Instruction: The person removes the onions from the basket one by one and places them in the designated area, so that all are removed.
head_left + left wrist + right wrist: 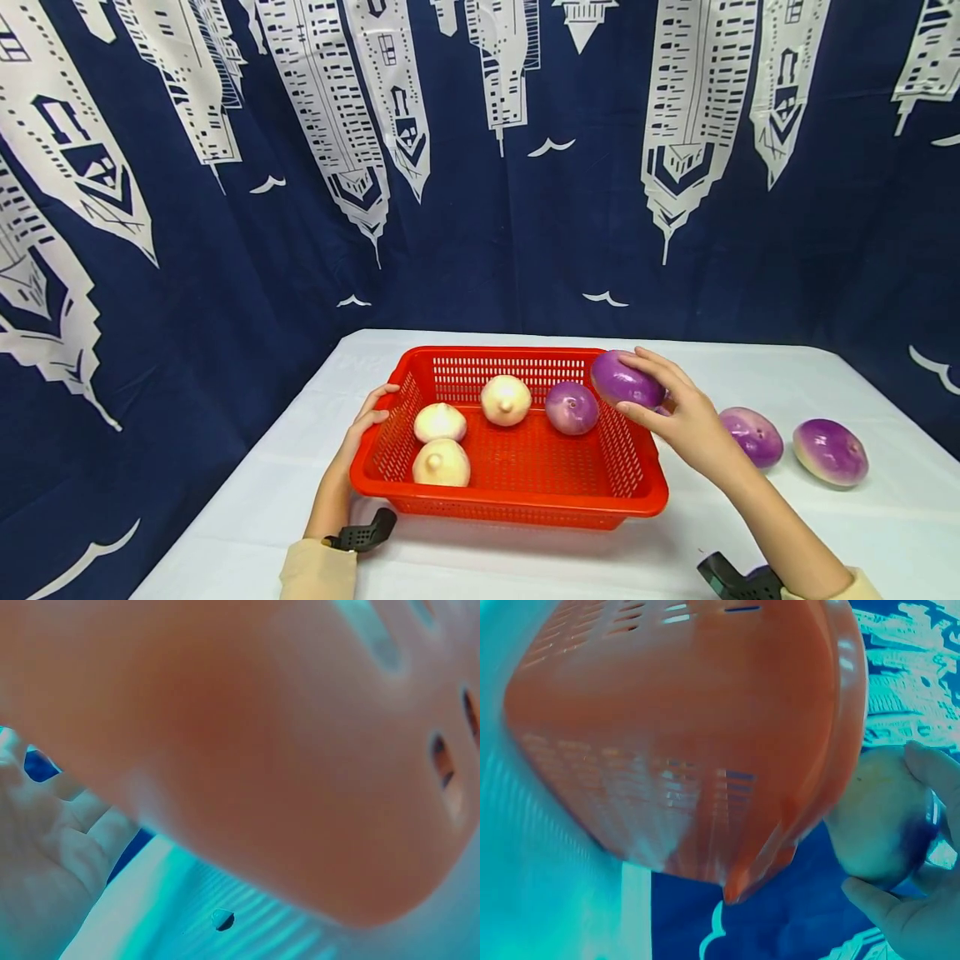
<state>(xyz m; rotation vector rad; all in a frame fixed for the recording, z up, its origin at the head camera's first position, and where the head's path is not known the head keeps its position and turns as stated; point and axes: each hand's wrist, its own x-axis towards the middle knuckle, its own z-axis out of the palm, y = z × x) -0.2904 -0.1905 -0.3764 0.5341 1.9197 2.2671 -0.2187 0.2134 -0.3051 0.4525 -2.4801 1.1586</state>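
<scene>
A purple-and-white turnip (627,379) is in my right hand (693,425), gripped between thumb and fingers above the right rear corner of a red plastic basket (510,504). Its pale side (881,814) shows in the right wrist view. Inside the basket lie a purple turnip (572,408) and several with pale sides up, such as the rear pale turnip (506,400). My left hand (356,442) rests at the basket's left rim, fingers extended against it. The left wrist view shows its palm (52,862) beside the basket wall, most fingertips hidden.
Two more purple turnips, the nearer turnip (752,437) and the farther turnip (831,452), lie on the white-covered table (525,567) right of the basket. A dark blue curtain (487,250) with white building prints hangs behind and on the left.
</scene>
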